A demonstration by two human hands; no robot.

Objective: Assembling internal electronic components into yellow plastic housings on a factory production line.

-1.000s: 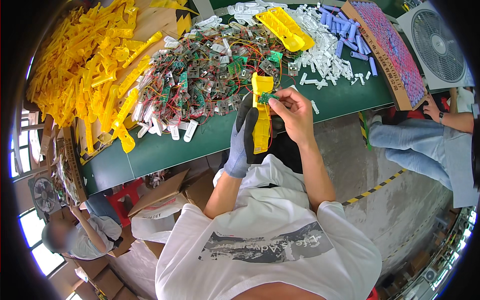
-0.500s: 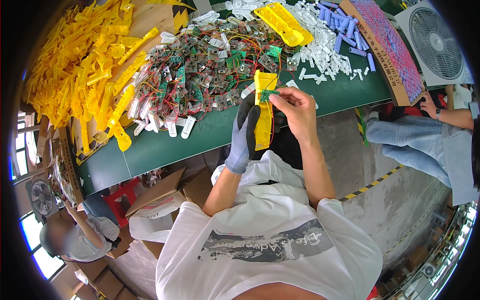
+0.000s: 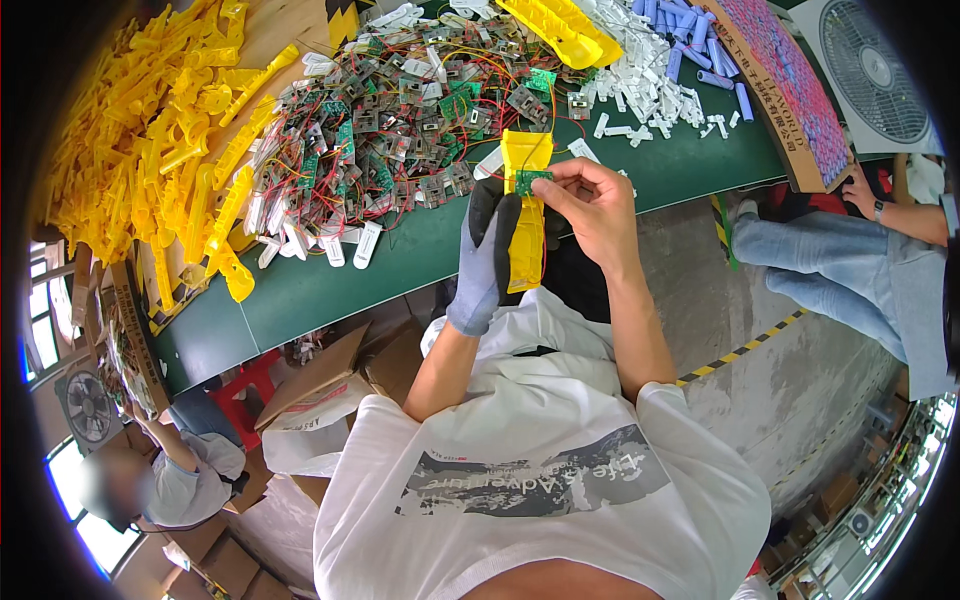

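My left hand, in a grey and black glove, is wrapped around a long yellow plastic housing held upright over the table's near edge. A small green circuit board lies across the housing's upper part, its back partly hidden by fingers. My bare right hand pinches the right end of that board between thumb and forefinger. A thin red wire runs down the right side of the housing. Just beyond my hands spreads a heap of wired circuit boards with grey modules.
Yellow housings are heaped at the left of the green table. Small white plastic pieces, purple cylindrical cells and a carton of cells lie far right, near a fan. People sit at left and right.
The board now lies flatter and more level against the housing, with my right fingers at its end. The whole view has shifted slightly; my left hand keeps its hold.
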